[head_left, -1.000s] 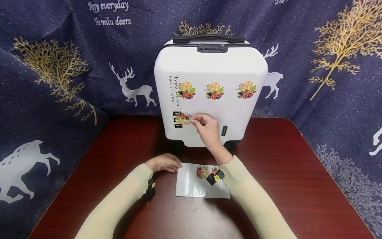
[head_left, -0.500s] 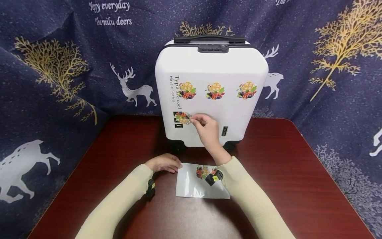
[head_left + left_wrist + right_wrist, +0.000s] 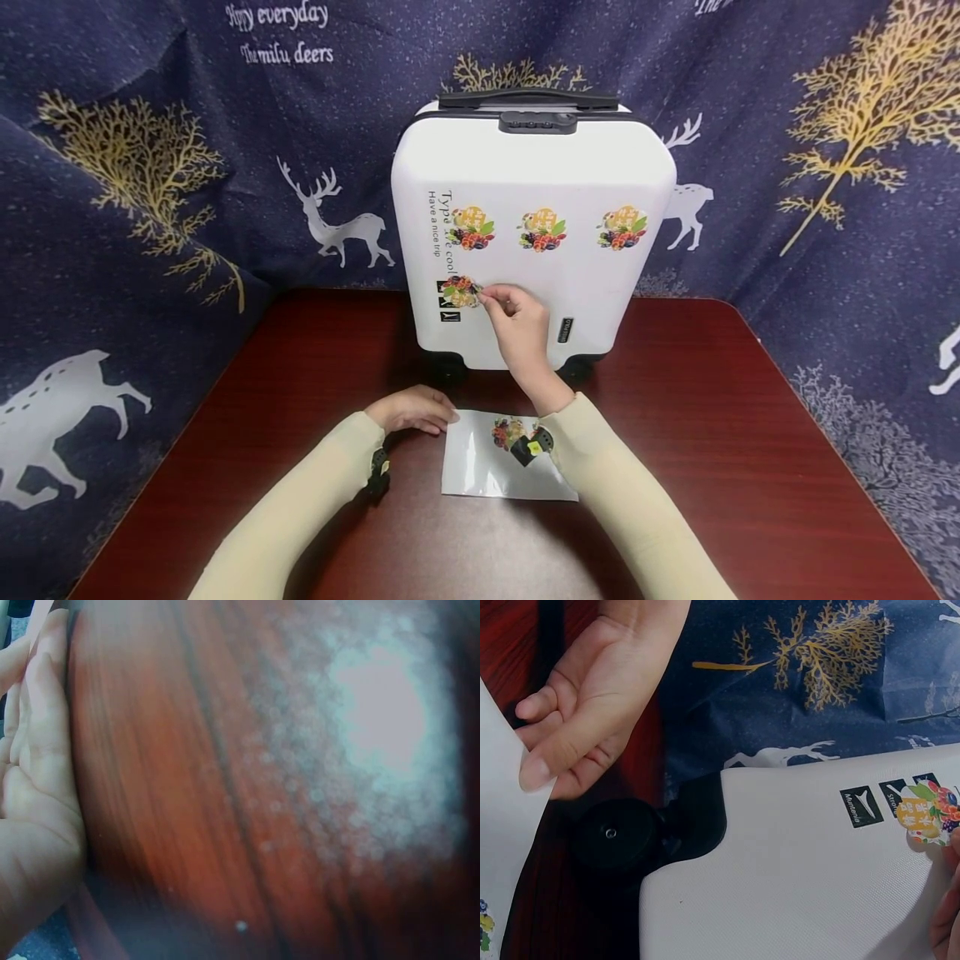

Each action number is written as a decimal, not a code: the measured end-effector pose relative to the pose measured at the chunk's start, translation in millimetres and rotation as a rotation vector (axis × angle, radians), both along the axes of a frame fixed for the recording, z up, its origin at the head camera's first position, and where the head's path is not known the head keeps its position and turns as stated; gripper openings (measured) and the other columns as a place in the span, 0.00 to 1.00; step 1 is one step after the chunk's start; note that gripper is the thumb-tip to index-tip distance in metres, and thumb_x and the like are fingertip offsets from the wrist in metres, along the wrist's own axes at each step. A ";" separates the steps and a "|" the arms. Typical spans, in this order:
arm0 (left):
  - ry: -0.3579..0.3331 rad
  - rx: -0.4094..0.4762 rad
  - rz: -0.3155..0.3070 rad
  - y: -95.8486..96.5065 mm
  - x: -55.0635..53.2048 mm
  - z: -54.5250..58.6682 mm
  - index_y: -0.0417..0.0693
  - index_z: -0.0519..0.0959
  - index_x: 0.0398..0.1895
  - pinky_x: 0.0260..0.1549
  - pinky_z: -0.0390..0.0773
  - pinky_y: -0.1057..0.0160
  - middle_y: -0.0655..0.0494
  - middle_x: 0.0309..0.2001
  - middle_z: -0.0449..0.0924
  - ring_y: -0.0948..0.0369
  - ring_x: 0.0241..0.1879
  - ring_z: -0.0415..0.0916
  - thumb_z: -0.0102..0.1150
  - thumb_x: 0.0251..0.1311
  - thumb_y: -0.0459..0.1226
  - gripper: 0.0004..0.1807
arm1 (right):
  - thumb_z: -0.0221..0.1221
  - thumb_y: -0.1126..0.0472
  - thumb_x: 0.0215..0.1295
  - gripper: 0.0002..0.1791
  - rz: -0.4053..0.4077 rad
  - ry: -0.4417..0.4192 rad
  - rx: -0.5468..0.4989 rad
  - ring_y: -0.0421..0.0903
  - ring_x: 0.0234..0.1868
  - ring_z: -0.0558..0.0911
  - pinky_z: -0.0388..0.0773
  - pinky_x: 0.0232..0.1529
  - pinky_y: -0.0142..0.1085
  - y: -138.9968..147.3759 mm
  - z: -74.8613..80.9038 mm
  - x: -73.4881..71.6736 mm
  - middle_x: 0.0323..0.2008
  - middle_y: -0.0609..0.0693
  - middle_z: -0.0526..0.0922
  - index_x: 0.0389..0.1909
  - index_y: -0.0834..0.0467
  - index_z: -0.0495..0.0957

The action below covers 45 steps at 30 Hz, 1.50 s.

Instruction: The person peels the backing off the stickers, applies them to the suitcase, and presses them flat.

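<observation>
A white suitcase [image 3: 592, 283] stands upright on the table, with three fruit stickers in a row across its front. My right hand [image 3: 521, 321] pinches another fruit sticker [image 3: 459, 292] by its right edge, over the black printed labels at the suitcase's lower left. In the right wrist view this sticker [image 3: 922, 814] partly covers the labels; whether it lies flat against the shell, I cannot tell. Below, my left hand [image 3: 415, 410] holds the upper left corner of a white sticker sheet [image 3: 480, 471] between thumb and fingers, as the right wrist view shows. My right forearm hides part of the sheet.
The dark red wooden table [image 3: 300, 350] spreads on both sides of the suitcase. A black wheel [image 3: 615, 832] shows under the suitcase's corner. Behind hangs a blue cloth [image 3: 247, 125] with deer and trees. Several fruit stickers [image 3: 510, 432] remain on the sheet.
The sticker in my right hand has shifted slightly upward over the labels, and my right wrist and forearm have swung a little left. My left hand keeps its place on the sheet.
</observation>
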<state>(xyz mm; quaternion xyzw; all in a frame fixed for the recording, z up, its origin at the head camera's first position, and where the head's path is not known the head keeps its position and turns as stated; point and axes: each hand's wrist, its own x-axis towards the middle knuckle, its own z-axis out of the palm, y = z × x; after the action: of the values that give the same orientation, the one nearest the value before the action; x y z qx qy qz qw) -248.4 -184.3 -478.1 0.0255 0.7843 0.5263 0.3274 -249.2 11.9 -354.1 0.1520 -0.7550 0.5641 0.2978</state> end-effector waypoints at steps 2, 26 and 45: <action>0.000 -0.003 0.002 0.4 0.1 0.1 0.36 0.80 0.44 0.39 0.85 0.68 0.57 0.35 0.81 0.64 0.35 0.81 0.63 0.63 0.33 0.10 | 0.67 0.64 0.67 0.07 -0.004 0.017 -0.002 0.34 0.20 0.69 0.63 0.23 0.25 -0.6 -0.3 -0.2 0.32 0.60 0.90 0.37 0.66 0.87; 0.014 -0.016 -0.020 1.4 1.8 2.0 0.35 0.80 0.44 0.38 0.84 0.69 0.56 0.36 0.81 0.65 0.36 0.81 0.63 0.63 0.33 0.11 | 0.67 0.64 0.66 0.06 -0.075 0.091 0.016 0.39 0.21 0.74 0.66 0.24 0.24 -4.9 -4.7 -4.3 0.34 0.58 0.91 0.36 0.64 0.89; -0.003 -0.015 -0.011 1.6 -0.6 -0.1 0.35 0.80 0.44 0.39 0.85 0.68 0.57 0.35 0.82 0.64 0.36 0.81 0.63 0.63 0.33 0.11 | 0.67 0.64 0.66 0.07 -0.079 0.064 -0.021 0.54 0.30 0.87 0.73 0.30 0.23 -6.7 -3.4 -2.7 0.34 0.58 0.91 0.37 0.64 0.88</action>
<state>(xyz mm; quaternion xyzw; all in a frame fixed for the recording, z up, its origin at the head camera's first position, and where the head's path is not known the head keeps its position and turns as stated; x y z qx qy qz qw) -248.9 -182.7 -478.3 0.0265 0.7875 0.5186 0.3319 -251.9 5.2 -357.5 0.1368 -0.7445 0.5546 0.3456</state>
